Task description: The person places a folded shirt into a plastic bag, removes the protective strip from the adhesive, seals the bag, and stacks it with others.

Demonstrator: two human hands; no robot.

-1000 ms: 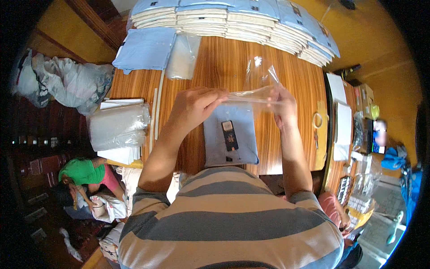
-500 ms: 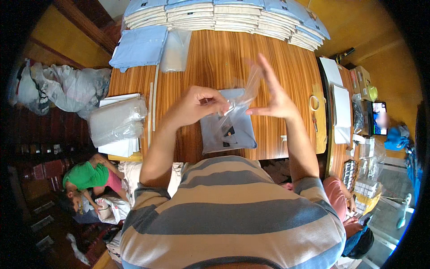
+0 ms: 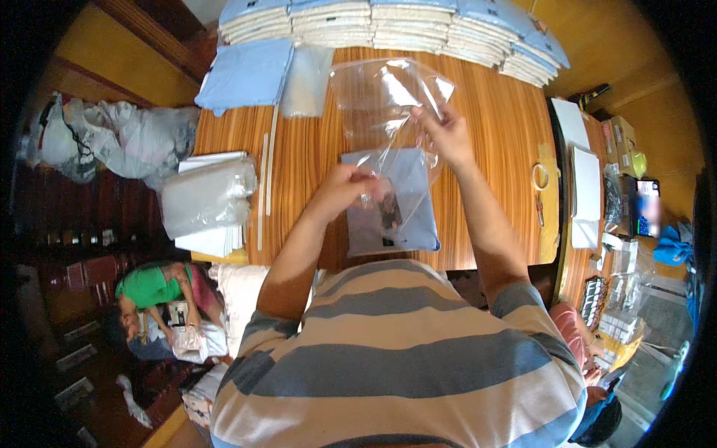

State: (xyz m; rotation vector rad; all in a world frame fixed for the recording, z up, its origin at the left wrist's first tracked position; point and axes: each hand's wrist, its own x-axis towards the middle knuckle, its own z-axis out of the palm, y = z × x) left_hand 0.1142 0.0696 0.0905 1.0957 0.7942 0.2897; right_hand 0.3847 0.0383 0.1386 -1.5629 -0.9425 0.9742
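Observation:
A clear plastic bag (image 3: 370, 97) is spread in the air above the table, glinting where light catches it. My right hand (image 3: 446, 138) pinches its right side between thumb and fingers. Closer to my body, my left hand (image 3: 340, 193) has its fingers closed on the bag's near part; the fingertips are slightly blurred. Under the bag, a folded light-blue garment (image 3: 414, 224) lies flat on the wooden table, with a dark tag or label area near its middle, partly seen through the plastic.
Stacks of folded blue and cream garments (image 3: 411, 33) line the table's far edge. At left are a folded blue garment (image 3: 246, 73), flat clear bags (image 3: 306, 82) and a plastic-wrapped bundle (image 3: 205, 193). A tape roll (image 3: 541, 176) lies at right. Two people sit nearby.
The crumpled bag has opened out and now spreads away over the table. My right hand has gone from spread fingers to pinching the plastic. The view has shifted slightly.

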